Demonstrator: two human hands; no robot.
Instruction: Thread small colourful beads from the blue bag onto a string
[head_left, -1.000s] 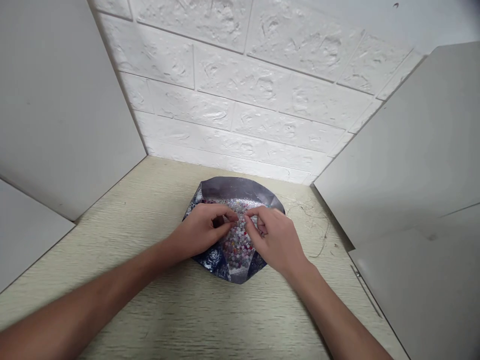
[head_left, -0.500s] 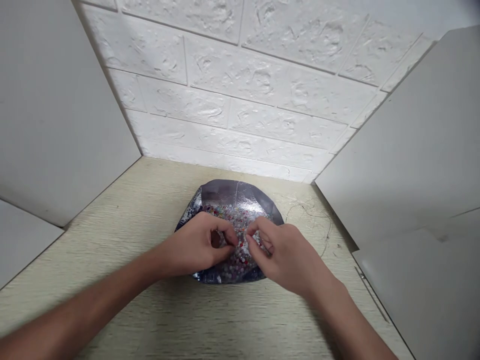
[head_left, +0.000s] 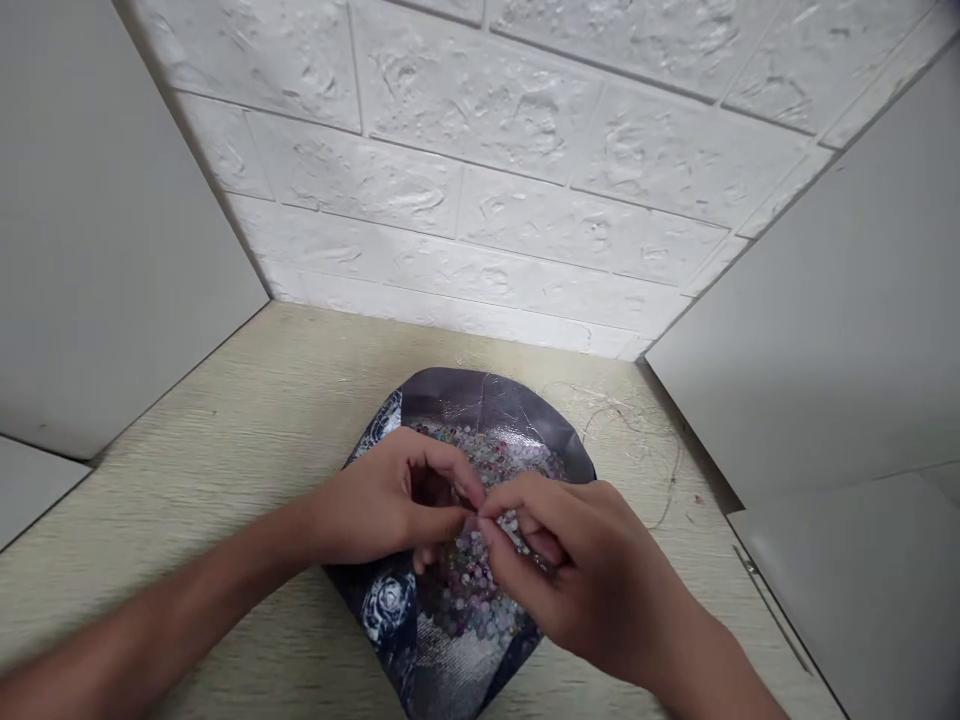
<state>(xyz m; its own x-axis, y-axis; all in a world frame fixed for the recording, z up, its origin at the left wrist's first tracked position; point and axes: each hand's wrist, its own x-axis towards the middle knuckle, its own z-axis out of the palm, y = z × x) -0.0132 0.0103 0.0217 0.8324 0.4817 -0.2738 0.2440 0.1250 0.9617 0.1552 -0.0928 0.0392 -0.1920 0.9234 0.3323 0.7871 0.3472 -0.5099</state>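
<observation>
Two pinches, left hand (head_left: pixel 386 497) and right hand (head_left: pixel 581 570), fingertips (head_left: pixel 484 530) meeting over beads (head_left: pixel 469 580) on a foil sheet (head_left: pixel 480 398), anything held hidden, forearms (head_left: pixel 187 575) low, likely for steadiness.

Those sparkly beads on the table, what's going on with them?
A person is working over them with bare hands. The left hand and right hand curl inward, their fingertips close together above the small coloured beads. The beads lie on a shiny dark patterned wrapper on a pale wood-grain table. I can't tell whether the fingers are pinching anything. Thin wispy threads lie beside the wrapper.
</observation>
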